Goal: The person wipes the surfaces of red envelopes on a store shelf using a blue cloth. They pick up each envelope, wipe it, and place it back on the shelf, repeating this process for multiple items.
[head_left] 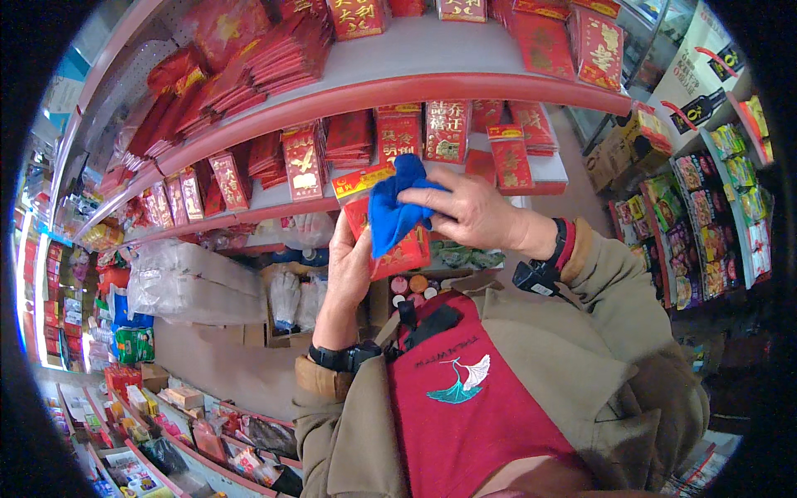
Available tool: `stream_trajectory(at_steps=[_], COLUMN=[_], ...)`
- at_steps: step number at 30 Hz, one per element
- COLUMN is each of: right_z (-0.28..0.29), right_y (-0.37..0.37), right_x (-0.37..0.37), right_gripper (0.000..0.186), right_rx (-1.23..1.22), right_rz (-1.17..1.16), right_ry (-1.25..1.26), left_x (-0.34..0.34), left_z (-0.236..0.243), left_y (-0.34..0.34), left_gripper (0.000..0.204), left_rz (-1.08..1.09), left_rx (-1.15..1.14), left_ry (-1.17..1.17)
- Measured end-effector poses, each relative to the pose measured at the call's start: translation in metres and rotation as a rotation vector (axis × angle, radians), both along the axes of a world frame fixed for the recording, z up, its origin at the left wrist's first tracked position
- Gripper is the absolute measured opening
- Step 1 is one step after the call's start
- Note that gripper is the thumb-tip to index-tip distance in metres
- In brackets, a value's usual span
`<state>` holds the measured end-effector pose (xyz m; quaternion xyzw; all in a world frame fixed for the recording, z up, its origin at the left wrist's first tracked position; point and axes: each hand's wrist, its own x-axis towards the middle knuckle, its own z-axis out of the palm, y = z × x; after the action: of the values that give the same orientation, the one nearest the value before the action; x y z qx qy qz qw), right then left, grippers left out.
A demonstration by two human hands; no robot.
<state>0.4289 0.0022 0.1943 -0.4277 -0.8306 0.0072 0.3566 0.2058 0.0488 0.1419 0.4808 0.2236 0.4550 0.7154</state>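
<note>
My left hand grips a red packet with a yellow header card, held in front of the middle shelf. My right hand has its fingers closed on a bright blue cloth, which lies over the packet's face and hides part of it. The left fingertips are partly hidden behind the packet and cloth.
Shelves hold many red envelopes with gold printing. Below are plastic-wrapped bundles and a cardboard box with gloves. Snack racks stand at the right, compartments of small goods at the lower left.
</note>
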Motion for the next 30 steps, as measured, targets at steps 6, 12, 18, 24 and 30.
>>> stream_trajectory(at_steps=[6,12,18,24,30], right_z=[-0.01,-0.022,-0.018,-0.017,-0.024], right_y=[-0.005,-0.007,-0.005,0.001,0.002], right_x=[-0.014,-0.003,0.029,0.027,0.025], right_gripper=[0.04,0.037,0.044,0.051,0.048], right_rx=[-0.11,-0.273,-0.354,-0.703,-0.741], right_rz=[0.223,0.253,0.031,-0.015,0.133], right_ry=[-0.094,-0.144,0.121,0.531,0.467], left_x=[0.008,-0.001,-0.017,-0.004,0.013], left_z=[0.003,0.011,0.015,0.009,0.008], left_y=[0.008,0.009,0.016,0.012,0.005], left_gripper=[0.04,0.041,0.046,0.047,0.05], left_rz=[0.052,0.166,0.211,0.041,-0.072], left_rx=[0.018,0.01,-0.068,-0.015,0.038], left_ry=[-0.01,-0.017,-0.075,-0.058,-0.008])
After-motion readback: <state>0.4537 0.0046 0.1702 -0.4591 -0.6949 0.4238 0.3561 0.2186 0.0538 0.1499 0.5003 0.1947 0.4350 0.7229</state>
